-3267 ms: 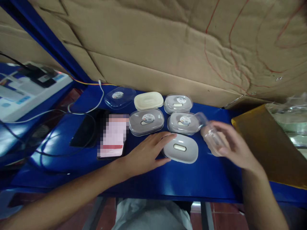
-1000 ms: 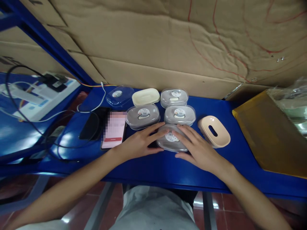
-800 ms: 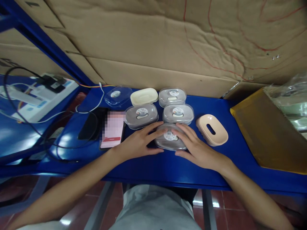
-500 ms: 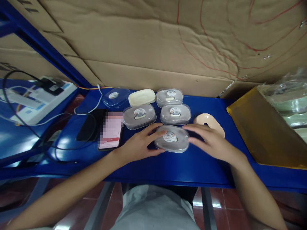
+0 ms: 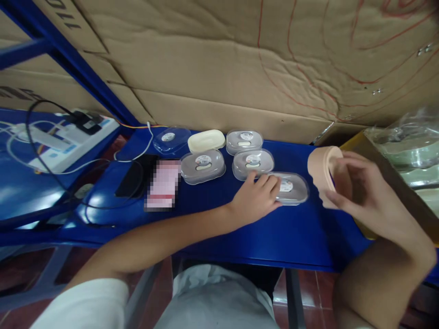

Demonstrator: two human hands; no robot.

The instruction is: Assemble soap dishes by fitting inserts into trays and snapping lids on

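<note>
My right hand (image 5: 363,187) grips a peach-coloured oval piece (image 5: 320,173), held up on its side above the table's right part. My left hand (image 5: 259,196) rests with curled fingers at the left end of a clear-lidded grey oval box (image 5: 295,188) and covers part of it. Just behind is a second grey box (image 5: 253,164). Another grey box (image 5: 203,166) lies to its left, and one more (image 5: 244,141) at the back. Beside that sits a cream oval dish (image 5: 206,140), with a clear lid (image 5: 171,139) left of it.
A phone (image 5: 163,185) and a black object (image 5: 135,176) lie on the blue table (image 5: 219,242). Cables and a white power strip (image 5: 73,144) are at the left. At the right stands a carton (image 5: 365,224) holding wrapped green pieces. Cardboard (image 5: 206,59) lines the back.
My left hand and the front grey box have moved right. My right hand has left that box, taken hold of the peach piece and lifted it off the table.
</note>
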